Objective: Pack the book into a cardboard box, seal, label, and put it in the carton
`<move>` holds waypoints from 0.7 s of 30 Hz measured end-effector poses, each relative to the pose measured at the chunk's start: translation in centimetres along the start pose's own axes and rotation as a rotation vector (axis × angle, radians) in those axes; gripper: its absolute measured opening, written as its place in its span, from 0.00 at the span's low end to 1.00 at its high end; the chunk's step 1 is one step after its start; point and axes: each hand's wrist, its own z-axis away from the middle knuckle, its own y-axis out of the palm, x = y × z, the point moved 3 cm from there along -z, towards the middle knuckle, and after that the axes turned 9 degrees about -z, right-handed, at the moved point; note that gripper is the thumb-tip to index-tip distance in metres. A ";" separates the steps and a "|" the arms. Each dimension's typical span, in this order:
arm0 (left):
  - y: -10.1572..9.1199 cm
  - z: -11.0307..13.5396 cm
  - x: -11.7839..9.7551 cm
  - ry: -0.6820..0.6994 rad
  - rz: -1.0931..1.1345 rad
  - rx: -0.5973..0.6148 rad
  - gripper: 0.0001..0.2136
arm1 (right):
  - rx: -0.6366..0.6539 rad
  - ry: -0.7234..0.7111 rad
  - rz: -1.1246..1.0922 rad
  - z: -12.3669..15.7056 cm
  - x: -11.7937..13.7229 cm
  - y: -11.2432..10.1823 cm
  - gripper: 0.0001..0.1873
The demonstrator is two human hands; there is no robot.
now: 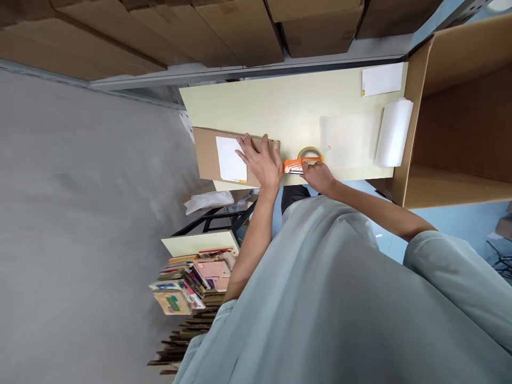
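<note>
From my remote seat I see left hand spread wide, palm down on right end of cardboard box, fingers reaching white label. Right hand closed around orange tape dispenser, just beside box end. Box lies at left end of bench; white paper roll near right end, beside large open carton.

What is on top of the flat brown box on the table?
On the flat brown box lie a white paper and the left hand. The surface beneath the hand is covered, not visible.
</note>
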 end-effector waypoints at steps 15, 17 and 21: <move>-0.5 3.7 5.4 0.270 -0.045 0.346 0.23 | 0.075 -0.048 0.132 6.0 -5.1 1.6 0.22; -0.6 3.8 5.5 0.284 -0.042 0.350 0.19 | 0.058 -0.005 0.168 6.5 -7.6 0.2 0.19; -1.2 4.3 5.7 0.345 -0.036 0.349 0.16 | 0.024 0.023 0.145 3.8 -8.2 -2.1 0.20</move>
